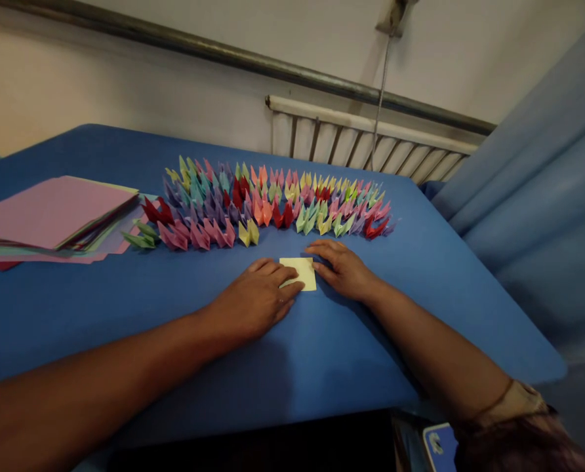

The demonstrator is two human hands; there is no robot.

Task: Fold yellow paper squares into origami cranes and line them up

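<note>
A small folded piece of pale yellow paper lies flat on the blue table, near the middle. My left hand rests palm down on its left edge, fingers stretched out and pressing the paper. My right hand lies flat against the paper's right edge, fingers extended. Neither hand lifts the paper.
Several rows of small folded paper pieces in many colours stand just beyond the hands. A stack of coloured paper sheets lies at the left. A radiator and wall are behind the table; a blue curtain hangs at the right.
</note>
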